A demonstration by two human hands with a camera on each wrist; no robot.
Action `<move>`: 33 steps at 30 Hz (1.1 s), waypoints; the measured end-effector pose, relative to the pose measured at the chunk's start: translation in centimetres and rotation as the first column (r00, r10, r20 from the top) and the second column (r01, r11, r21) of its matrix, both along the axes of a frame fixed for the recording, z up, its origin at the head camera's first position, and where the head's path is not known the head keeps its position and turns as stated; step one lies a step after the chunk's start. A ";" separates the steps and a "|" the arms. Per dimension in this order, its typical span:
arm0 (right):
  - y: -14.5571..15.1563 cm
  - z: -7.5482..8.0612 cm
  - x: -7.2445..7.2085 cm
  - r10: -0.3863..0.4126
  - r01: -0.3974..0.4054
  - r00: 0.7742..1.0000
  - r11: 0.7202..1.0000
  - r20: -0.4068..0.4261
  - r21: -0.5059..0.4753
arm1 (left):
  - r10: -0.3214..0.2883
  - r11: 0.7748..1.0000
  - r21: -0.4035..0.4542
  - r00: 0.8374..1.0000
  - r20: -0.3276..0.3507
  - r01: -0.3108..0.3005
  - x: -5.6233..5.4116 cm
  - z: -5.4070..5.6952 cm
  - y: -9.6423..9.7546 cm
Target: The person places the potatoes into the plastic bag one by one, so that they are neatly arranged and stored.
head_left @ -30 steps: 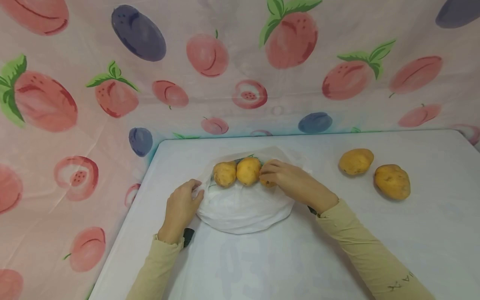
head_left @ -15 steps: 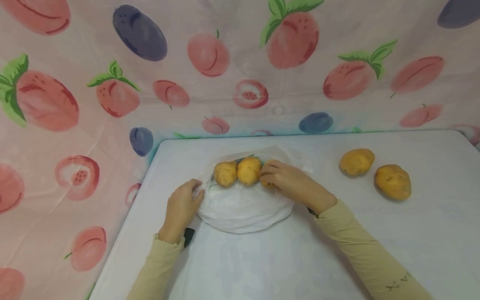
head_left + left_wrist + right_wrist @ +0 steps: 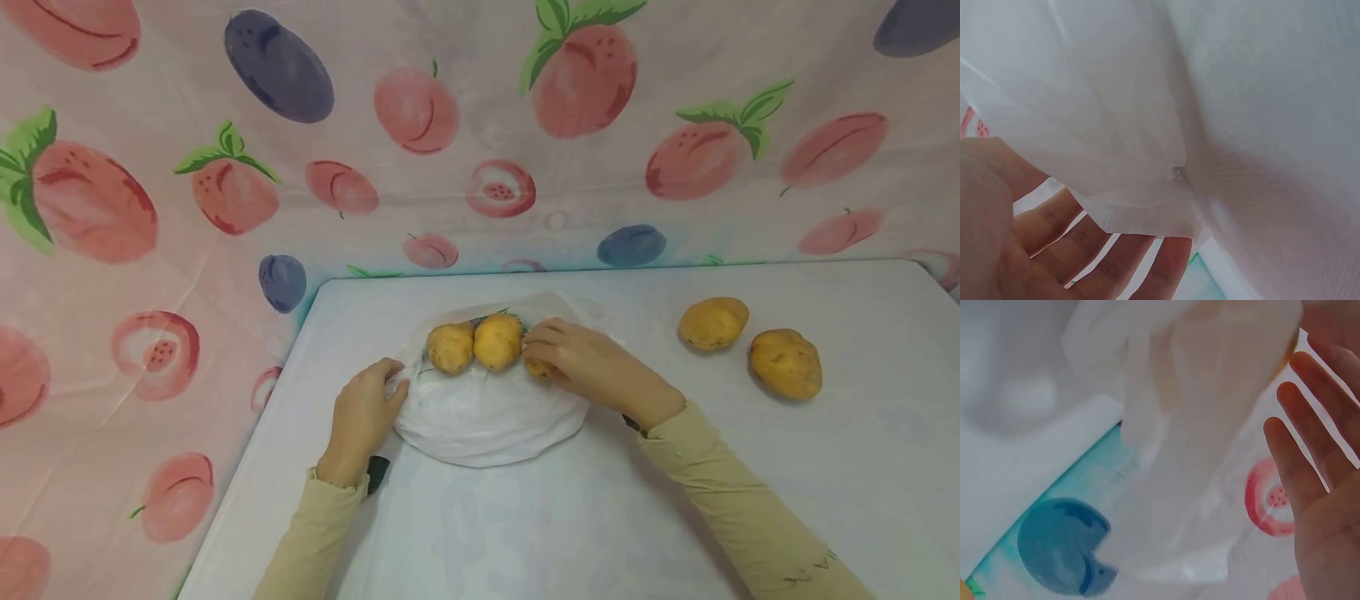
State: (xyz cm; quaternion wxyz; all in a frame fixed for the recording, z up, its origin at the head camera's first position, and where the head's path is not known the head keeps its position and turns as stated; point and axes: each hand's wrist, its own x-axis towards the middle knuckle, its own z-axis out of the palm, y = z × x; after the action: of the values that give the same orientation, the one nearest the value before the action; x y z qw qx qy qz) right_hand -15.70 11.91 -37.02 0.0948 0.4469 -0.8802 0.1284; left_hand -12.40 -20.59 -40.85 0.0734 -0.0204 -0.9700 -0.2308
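Note:
A thin white plastic bag lies on the table, its mouth facing away from me. Two potatoes sit side by side at the mouth. Beside them, a third potato shows partly from under my right hand. In the right wrist view the right hand's fingers are straight and slightly spread, near the bag's film. My left hand touches the bag's left edge; in the left wrist view its fingers are extended against the film, the thumb apart from them.
Two more potatoes lie on the white table to the right of the bag. A fruit-patterned cloth hangs along the back and left side. Green print shows at the bag's mouth.
My right hand has shifted slightly to the right, and the third potato shows a little farther right under it. The left hand, bag and other potatoes look unmoved.

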 end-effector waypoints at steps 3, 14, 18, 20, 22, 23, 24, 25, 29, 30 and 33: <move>0.5 0.5 0.0 -0.007 0.007 1.000 1.000 -0.009 -0.007 | -0.001 1.000 0.001 1.000 -0.004 0.001 0.0 0.0 0.0; 3.0 1.9 0.3 -0.069 0.069 0.996 0.998 -0.053 -0.001 | -0.004 1.000 0.004 1.000 -0.016 0.004 0.0 0.0 0.0; 3.8 2.1 0.5 -0.124 0.124 0.992 0.992 -0.021 0.010 | -0.001 1.000 0.004 1.000 -0.012 0.001 0.1 -0.1 0.0; 4.3 2.2 0.5 -0.152 0.152 0.988 0.988 -0.006 0.017 | 0.000 1.000 0.004 1.000 -0.013 0.000 0.1 -0.1 0.0; 4.7 2.3 0.6 -0.170 0.170 0.985 0.985 -0.001 0.024 | 0.000 1.000 0.003 1.000 -0.016 0.000 0.1 -0.1 0.0; 5.0 2.3 0.6 -0.175 0.175 0.985 0.984 0.001 0.025 | 0.000 1.000 0.003 1.000 -0.017 0.000 0.1 -0.1 0.0; 5.2 2.4 0.6 -0.180 0.179 0.984 0.983 0.003 0.027 | 0.000 1.000 0.002 1.000 -0.019 0.000 0.1 -0.1 0.0; 5.5 2.4 0.6 -0.183 0.183 0.983 0.983 0.004 0.025 | -0.001 1.000 0.002 1.000 -0.021 0.001 0.0 -0.1 -0.1; 6.6 2.4 0.5 -0.184 0.184 0.983 0.983 0.002 0.011 | -0.003 1.000 0.003 1.000 -0.020 0.003 0.0 -0.1 0.0; 6.9 2.4 0.5 -0.187 0.186 0.982 0.982 0.003 0.007 | -0.004 1.000 0.004 1.000 -0.019 0.004 0.0 -0.1 0.0; 7.7 2.3 0.5 -0.201 0.201 0.980 0.980 0.009 -0.002 | -0.006 1.000 0.008 1.000 -0.015 0.007 0.0 -0.1 0.0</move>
State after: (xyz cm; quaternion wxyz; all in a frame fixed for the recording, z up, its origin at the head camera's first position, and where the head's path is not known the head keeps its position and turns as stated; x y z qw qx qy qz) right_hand -15.24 19.63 -34.71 0.1040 0.3552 -0.9210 0.1213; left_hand -12.40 -20.60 -40.91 0.0798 -0.0250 -0.9684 -0.2348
